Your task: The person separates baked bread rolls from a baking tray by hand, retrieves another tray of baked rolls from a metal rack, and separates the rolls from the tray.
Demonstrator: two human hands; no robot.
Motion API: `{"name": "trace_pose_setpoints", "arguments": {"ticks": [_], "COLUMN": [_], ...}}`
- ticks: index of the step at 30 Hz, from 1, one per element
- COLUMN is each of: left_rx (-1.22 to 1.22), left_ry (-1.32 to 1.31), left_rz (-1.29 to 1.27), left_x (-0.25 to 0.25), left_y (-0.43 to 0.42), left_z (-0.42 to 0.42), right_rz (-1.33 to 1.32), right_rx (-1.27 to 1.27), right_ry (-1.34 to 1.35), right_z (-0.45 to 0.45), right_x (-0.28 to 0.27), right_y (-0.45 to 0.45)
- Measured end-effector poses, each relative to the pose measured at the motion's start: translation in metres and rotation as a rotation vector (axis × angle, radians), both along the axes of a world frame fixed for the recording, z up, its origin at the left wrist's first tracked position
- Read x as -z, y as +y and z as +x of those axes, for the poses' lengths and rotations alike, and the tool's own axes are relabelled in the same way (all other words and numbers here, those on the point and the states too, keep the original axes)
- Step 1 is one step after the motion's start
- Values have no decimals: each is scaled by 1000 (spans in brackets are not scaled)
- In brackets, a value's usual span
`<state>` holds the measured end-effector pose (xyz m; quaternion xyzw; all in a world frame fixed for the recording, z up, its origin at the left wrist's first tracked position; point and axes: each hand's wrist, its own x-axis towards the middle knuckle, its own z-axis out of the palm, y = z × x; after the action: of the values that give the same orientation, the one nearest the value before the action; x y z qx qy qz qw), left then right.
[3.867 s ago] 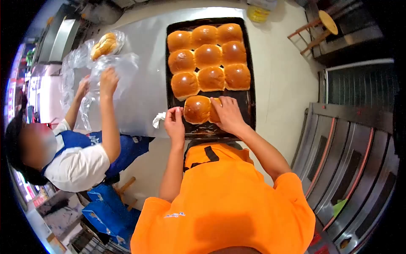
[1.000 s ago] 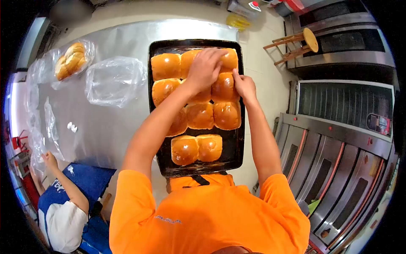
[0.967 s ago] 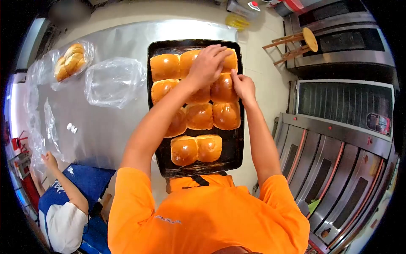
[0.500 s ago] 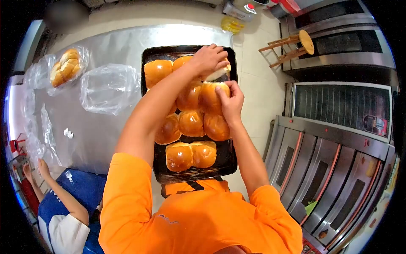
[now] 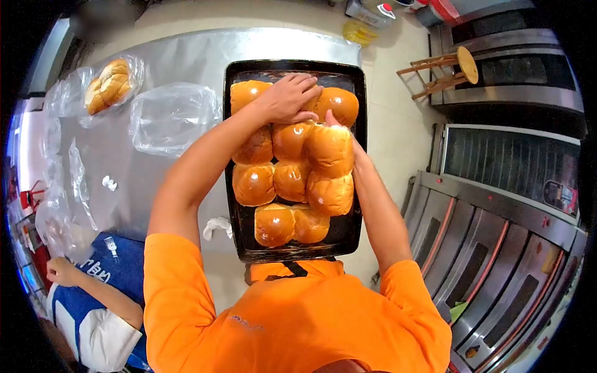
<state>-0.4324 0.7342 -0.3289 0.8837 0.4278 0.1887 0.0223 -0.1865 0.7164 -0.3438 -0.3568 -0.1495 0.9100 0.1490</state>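
A black baking tray [image 5: 339, 248] holds several glossy golden bread rolls, many joined to one another. My left hand [image 5: 291, 98] lies over the back row with fingers stretched out, touching the rolls beneath. At the right side of the tray, my right hand [image 5: 333, 119] is mostly hidden behind a joined pair of rolls [image 5: 330, 150]. Its thumb or a fingertip shows at their back edge, and the pair sits raised and tilted against the hand. A separate pair of rolls [image 5: 274, 225] rests near the tray's front.
Left on the steel table [image 5: 199, 59] lie a bagged loaf [image 5: 107, 87], an open clear plastic bag [image 5: 174, 118] and a crumpled white scrap [image 5: 109, 183]. A co-worker in a blue apron [image 5: 112, 267] stands at lower left. Ovens [image 5: 491, 248] and a wooden stool [image 5: 466, 65] are on the right.
My left hand has moved left, off the back right roll, which now lies level. My right hand has slid behind the right-hand pair, now raised. The co-worker's hand has drawn back from the plastic.
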Motion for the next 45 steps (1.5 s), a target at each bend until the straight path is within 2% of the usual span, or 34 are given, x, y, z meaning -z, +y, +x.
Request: {"name": "trace_pose_setpoints", "arguments": {"ticks": [3, 5, 7, 9, 11, 12, 13, 15, 16, 17, 18, 19, 20, 22, 23, 25, 26, 27, 29, 31, 32, 33, 35, 36, 38, 39, 41, 42, 45], "left_rx": [-9, -14, -24, -44, -60, -71, -83, -102, -152, -205, -240, -238, -347, -558, -663, -823, -919, -1009, -1175, -1118, -962, -613, -273, -275, -130, -112, -437, -343, -441], "left_ry": [75, 60, 44, 127, 165, 116, 66, 41, -97, -235, -306, -297, -501, -825, -941, -1156, -1306, -1457, -1571, -1901, -2039, -2389, -2801, -2794, -2901, -2901, -2385, -2674, -2617], "left_rz": [-51, -45, -59, -104, -137, -121, -102, -121, -159, -198, -119, -118, -141, -161, -156, -322, -428, -527, -630, -659, -717, -861, -898, -885, -538, -534, -471, -460, -470], "left_x": [10, 9, 14, 15, 11, 8, 4, -9, -19, -30, -42, -51, -60, -70, -72, -76, -73, -66, -61, -43, -36, -26, -48, -49, -48, -57, -81, -48, -31], "left_y": [8, 12, 9, 15, 17, 18, 18, 15, 8, -2, -17, -37, -61, -116, -148, -216, -250, -281, -333, -371, -383, -388, -376, -369, -357, -358, -363, -373, -402], "left_z": [4, 4, 5, 6, 6, 5, 5, 3, 1, -1, -2, -2, 0, 16, 26, 49, 63, 76, 103, 127, 137, 144, 158, 160, 165, 170, 178, 179, 185], "right_rz": [58, 131, 297, 474, 681, 499, 500, 255, 287, 285, 259, 233, 231, 428, 423, 255, 146, 68, 38, 77, 117, 112, 227, 225, 191, 160, 167, 110, -46], "right_rx": [98, 79, 34, -201, -248, -177, -173, 42, 75, 154, 161, 173, 179, -33, -31, 33, 76, 123, 188, 151, 123, 113, 107, 103, 121, 137, 106, 90, 70], "right_ry": [69, 38, 68, 27, 101, 221, 221, 208, 105, 166, 228, 289, 294, 124, 133, -55, -46, 27, 195, 309, 414, 433, 514, 542, 563, 574, 584, 592, 613], "right_z": [9, 6, 0, 9, 9, 10, 18, 45, 67, 72, 83, 93, 102, 113, 110, 101, 104, 100, 88, 70, 62, 56, 48, 49, 61, 72, 98, 110, 148], "right_x": [16, -6, -47, -46, -53, -75, -74, -62, -45, -41, -30, -17, -9, 1, 1, 1, 3, -11, -26, -50, -63, -80, -107, -110, -108, -104, -90, -85, -40], "right_y": [-16, -27, -41, -46, -51, -60, -67, -72, -75, -81, -87, -92, -96, -105, -108, -107, -105, -105, -108, -114, -121, -131, -150, -161, -186, -197, -214, -223, -236]}}
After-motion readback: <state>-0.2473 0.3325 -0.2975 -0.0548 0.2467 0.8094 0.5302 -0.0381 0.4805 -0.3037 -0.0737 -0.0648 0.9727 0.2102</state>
